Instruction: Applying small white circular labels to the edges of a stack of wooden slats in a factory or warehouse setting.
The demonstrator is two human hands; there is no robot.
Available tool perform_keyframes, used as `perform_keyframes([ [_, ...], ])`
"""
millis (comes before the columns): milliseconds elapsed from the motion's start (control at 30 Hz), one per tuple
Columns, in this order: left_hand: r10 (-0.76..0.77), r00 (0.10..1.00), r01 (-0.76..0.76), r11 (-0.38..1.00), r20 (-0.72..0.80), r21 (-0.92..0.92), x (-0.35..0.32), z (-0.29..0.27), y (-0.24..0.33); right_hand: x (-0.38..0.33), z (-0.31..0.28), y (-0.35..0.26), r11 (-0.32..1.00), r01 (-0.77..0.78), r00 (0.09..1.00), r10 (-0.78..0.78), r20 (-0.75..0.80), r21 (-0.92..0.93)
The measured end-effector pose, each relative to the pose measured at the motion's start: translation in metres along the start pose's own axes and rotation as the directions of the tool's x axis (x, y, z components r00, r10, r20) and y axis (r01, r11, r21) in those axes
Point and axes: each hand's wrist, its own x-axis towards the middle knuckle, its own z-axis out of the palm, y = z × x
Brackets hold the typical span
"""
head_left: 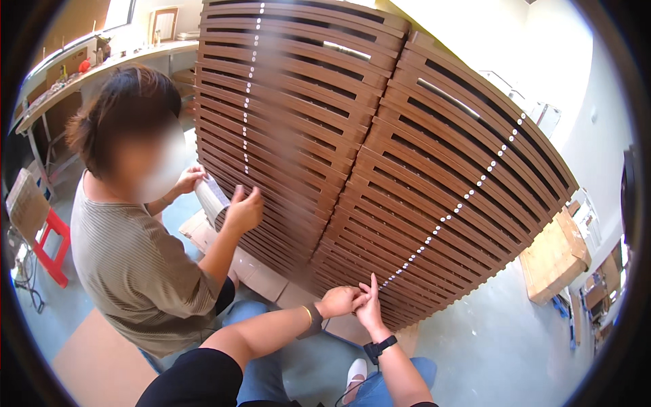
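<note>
- The left hand [335, 302] is meeting the right hand [369, 312] just in front of the right stack [434, 173], near the lower end of its row of white dots [480, 183].
- The left fingers [352, 296] are bending inward and touching the right hand; whether they are clamping anything small, I cannot tell.
- The right index finger [373, 282] is pointing up; the other right fingers are partly hiding, so I cannot tell if they are gripping anything.
- The right stack, of brown slatted pieces, is standing close beside the left stack [322, 129], which is also bearing a row of white dots.
- A black band [380, 347] is circling the right wrist.
- At the left, a co-worker [132, 237] is holding a white sheet [214, 198] in front of the left stack.
- Cardboard [261, 271] is lying on the floor [488, 353] by the stacks.
- Behind the co-worker, a counter [102, 76] is carrying small things.
</note>
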Motion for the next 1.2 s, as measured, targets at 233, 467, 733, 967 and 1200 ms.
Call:
perform_keyframes([
  [233, -0.074, 0.966, 0.132, 0.965, 0.246, -0.226, -0.009, 0.011, -0.011, -0.023, 0.043, -0.023, 0.819, 0.244, 0.933, -0.345, -0.106, -0.519],
  [467, -0.147, 0.956, 0.137, 0.989, 0.253, 0.057, -0.026, -0.011, 0.008, -0.043, 0.052, -0.027, 0.926, -0.012, 0.991, -0.040, -0.128, -0.378],
  [733, 0.207, 0.968, -0.223, 0.970, 0.141, 0.101, -0.038, -0.002, -0.003, -0.062, 0.077, -0.013, 0.973, 0.019, 0.924, -0.105, -0.366, -0.231],
  [967, 0.305, 0.930, -0.336, 0.932, 0.206, 0.139, -0.038, 0.001, -0.004, -0.068, 0.083, -0.002, 0.980, 0.052, 0.905, -0.127, -0.406, -0.190],
  [1200, 0.267, 0.926, -0.314, 0.937, 0.268, 0.150, -0.036, -0.009, 0.002, -0.076, 0.077, -0.001, 0.970, 0.067, 0.936, -0.142, -0.321, -0.234],
])
